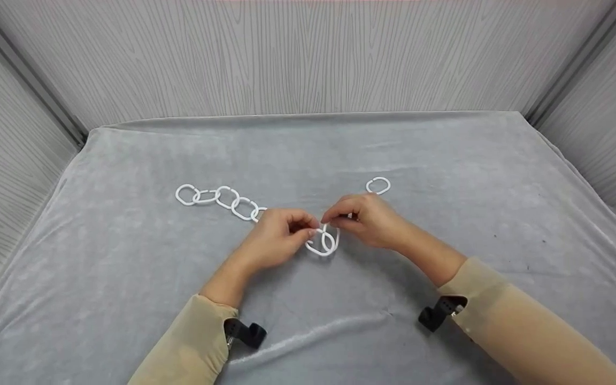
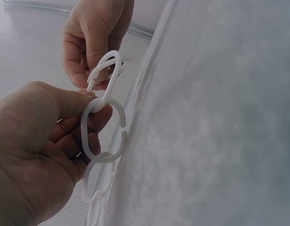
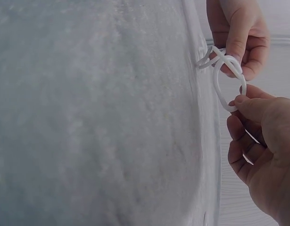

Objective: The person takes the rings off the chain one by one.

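Observation:
My left hand [image 1: 273, 240] pinches a white plastic chain link [image 2: 117, 70] between thumb and index finger. From there the chain [image 1: 217, 197] runs off to the left, linked ring by ring, partly hidden behind that hand. My right hand [image 1: 369, 220] faces it and pinches another white link [image 3: 217, 87] between thumb and fingertip. These two links cross and overlap between my fingertips, close over the cloth. The gap in one chain link below the left hand shows in the left wrist view.
Just beyond the right hand lies a loose white link [image 1: 389, 185]. A grey cloth [image 1: 308, 149] with a few creases covers the table. Pale wood-grain panels [image 1: 308, 59] rise behind it and at both sides. A small black device is strapped at each wrist.

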`<action>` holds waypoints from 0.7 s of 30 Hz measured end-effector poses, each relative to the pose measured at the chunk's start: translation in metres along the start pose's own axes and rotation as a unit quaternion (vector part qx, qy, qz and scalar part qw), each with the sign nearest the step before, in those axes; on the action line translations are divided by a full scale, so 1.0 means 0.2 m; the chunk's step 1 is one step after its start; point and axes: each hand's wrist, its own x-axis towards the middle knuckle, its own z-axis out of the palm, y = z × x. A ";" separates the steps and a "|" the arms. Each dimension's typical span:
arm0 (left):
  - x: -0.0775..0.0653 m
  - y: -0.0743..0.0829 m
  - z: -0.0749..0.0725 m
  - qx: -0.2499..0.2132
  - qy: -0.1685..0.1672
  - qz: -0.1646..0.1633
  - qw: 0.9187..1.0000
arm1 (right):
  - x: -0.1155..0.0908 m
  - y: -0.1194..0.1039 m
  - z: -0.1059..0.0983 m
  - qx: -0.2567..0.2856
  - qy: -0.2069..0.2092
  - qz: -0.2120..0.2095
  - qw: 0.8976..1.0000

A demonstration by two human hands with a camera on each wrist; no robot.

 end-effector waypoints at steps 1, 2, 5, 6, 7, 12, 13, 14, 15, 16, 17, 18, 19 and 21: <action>0.00 0.00 0.00 0.000 0.000 0.000 1.000 | 0.00 0.00 0.00 0.002 0.001 0.003 1.000; 0.00 0.00 0.00 0.001 0.000 0.001 1.000 | 0.00 0.00 0.00 0.004 0.002 0.005 1.000; 0.00 0.00 0.00 0.003 -0.001 0.000 1.000 | 0.00 0.00 0.01 0.010 0.004 0.008 1.000; 0.00 0.00 0.00 0.003 -0.001 0.000 1.000 | 0.00 0.00 0.01 0.010 0.005 0.007 1.000; 0.00 -0.01 0.00 0.004 -0.001 0.001 1.000 | 0.00 0.00 0.01 0.010 0.005 0.008 1.000; 0.00 0.00 0.00 -0.004 -0.002 0.003 1.000 | 0.00 0.01 0.01 0.013 0.008 -0.005 1.000; 0.00 0.00 0.00 -0.006 -0.002 0.004 1.000 | 0.00 0.01 0.01 0.014 0.009 -0.010 1.000; 0.00 0.00 0.00 -0.009 -0.001 0.005 1.000 | 0.00 0.01 0.00 0.015 0.012 -0.017 1.000; 0.00 0.00 0.00 -0.010 0.000 0.006 1.000 | 0.00 0.01 0.00 0.015 0.014 -0.027 0.999; 0.00 0.00 0.00 -0.013 0.000 0.007 1.000 | 0.00 0.01 0.00 0.015 0.017 -0.036 0.999; 0.00 0.00 0.00 -0.013 0.000 0.007 1.000 | 0.00 0.01 0.00 0.012 0.019 -0.046 0.999; 0.00 0.00 0.00 -0.015 0.000 0.008 1.000 | 0.00 0.01 -0.01 0.008 0.021 -0.057 0.998; 0.00 0.00 0.00 -0.016 0.001 0.009 1.000 | 0.00 0.01 -0.01 0.004 0.023 -0.067 0.997; 0.00 0.00 0.00 -0.017 0.001 0.008 1.000 | 0.00 0.00 -0.02 -0.006 0.024 -0.086 0.996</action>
